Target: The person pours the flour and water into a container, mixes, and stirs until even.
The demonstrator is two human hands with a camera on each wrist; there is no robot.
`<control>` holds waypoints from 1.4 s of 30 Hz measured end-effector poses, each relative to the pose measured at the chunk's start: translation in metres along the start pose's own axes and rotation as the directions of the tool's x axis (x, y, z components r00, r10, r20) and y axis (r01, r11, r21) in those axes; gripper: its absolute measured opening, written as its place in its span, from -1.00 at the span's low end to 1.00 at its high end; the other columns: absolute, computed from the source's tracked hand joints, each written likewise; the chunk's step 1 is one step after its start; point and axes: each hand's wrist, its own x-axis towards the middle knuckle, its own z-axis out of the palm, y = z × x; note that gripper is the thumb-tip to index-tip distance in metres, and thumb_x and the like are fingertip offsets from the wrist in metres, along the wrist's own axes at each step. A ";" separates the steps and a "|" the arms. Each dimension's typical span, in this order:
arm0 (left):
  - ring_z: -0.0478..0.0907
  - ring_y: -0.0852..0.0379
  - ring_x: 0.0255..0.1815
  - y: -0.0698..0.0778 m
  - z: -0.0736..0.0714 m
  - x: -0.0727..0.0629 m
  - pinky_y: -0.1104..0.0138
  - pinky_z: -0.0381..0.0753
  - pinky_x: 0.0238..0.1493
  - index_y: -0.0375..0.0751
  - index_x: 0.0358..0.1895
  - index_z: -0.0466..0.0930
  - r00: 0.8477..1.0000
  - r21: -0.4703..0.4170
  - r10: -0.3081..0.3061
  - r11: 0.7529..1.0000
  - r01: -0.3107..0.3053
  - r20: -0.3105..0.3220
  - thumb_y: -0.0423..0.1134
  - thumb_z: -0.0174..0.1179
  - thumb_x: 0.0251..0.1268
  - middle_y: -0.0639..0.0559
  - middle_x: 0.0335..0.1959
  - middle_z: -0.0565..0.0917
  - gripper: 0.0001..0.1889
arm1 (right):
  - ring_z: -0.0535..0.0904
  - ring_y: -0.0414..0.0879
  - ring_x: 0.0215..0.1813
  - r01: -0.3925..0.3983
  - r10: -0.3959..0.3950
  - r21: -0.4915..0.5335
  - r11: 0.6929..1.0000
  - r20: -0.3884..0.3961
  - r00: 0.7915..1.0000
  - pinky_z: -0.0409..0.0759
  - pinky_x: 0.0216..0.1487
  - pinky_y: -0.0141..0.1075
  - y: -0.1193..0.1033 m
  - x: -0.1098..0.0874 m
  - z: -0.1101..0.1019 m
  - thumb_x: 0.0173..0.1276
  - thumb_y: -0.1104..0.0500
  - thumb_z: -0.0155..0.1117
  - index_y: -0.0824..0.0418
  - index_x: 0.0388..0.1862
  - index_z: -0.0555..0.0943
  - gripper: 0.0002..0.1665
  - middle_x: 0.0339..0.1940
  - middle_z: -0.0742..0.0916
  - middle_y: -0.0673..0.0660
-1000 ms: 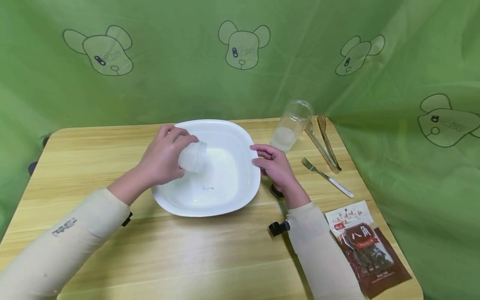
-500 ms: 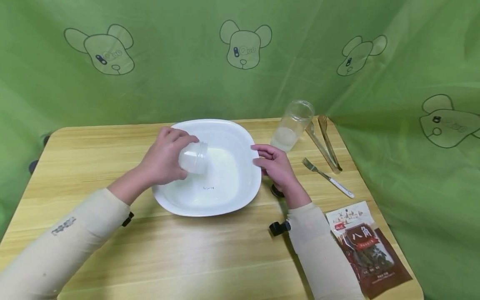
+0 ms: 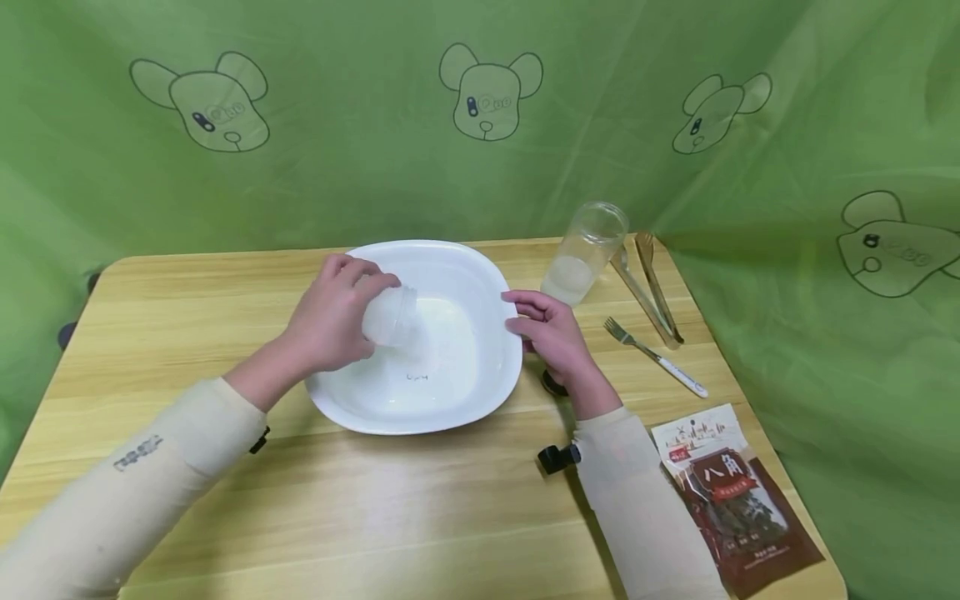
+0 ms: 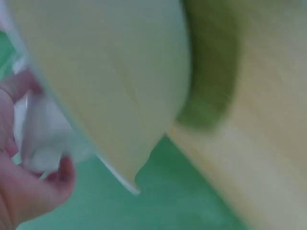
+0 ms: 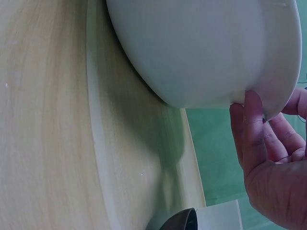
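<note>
In the head view my left hand (image 3: 330,321) grips a small translucent jar (image 3: 388,317), tipped on its side with its mouth pointing right over a white basin (image 3: 442,367). The left wrist view is blurred, but fingers and thumb wrap the jar (image 4: 48,134) beyond the basin's rim. At the basin's right side my right hand (image 3: 551,333) pinches the rim. From the right wrist view, its thumb and fingers stand on either side of that edge (image 5: 271,108). I cannot tell whether anything leaves the jar.
A tall glass (image 3: 572,275) with cloudy liquid stands behind my right hand. Tongs (image 3: 651,292), a white-handled fork (image 3: 654,356) and a brown-and-white packet (image 3: 738,500) lie to the right. A black round object (image 3: 553,383) is partly hidden by my right wrist.
My left hand and the jar have shifted very slightly right, the jar still tipped over the basin. My right hand stays at the rim.
</note>
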 end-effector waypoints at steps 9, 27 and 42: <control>0.23 -0.23 0.19 -0.004 0.001 -0.004 -0.10 0.46 0.06 -0.16 0.19 0.56 0.998 -0.129 -0.070 0.989 0.069 -0.003 -0.36 0.60 -0.43 -0.21 0.13 0.51 -0.17 | 0.68 -0.10 -0.27 0.006 -0.006 -0.001 1.000 0.003 1.000 0.63 -0.47 -0.39 0.003 0.002 0.000 0.32 0.37 0.29 0.21 0.22 0.62 -0.53 0.06 0.72 0.22; 0.32 -0.20 0.16 -0.006 -0.004 -0.029 -0.06 0.28 0.19 -0.36 0.19 0.41 0.964 -0.379 -0.184 0.920 0.100 -0.192 -0.39 0.65 -0.48 -0.21 0.09 0.50 -0.08 | 0.69 -0.09 -0.29 0.008 -0.008 0.010 1.000 0.001 1.000 0.64 -0.48 -0.38 0.001 0.000 0.001 0.31 0.39 0.28 0.22 0.21 0.62 -0.53 0.05 0.72 0.22; 0.39 -0.12 0.13 -0.007 -0.024 -0.064 -0.07 0.36 0.11 -0.31 0.30 0.38 0.929 -0.445 -0.278 0.884 0.147 -0.246 -0.43 0.61 -0.41 -0.15 0.14 0.50 -0.04 | 0.69 -0.09 -0.28 0.005 -0.005 0.010 1.000 0.001 1.000 0.64 -0.48 -0.37 -0.002 -0.001 0.003 0.32 0.39 0.27 0.25 0.24 0.60 -0.52 0.07 0.71 0.25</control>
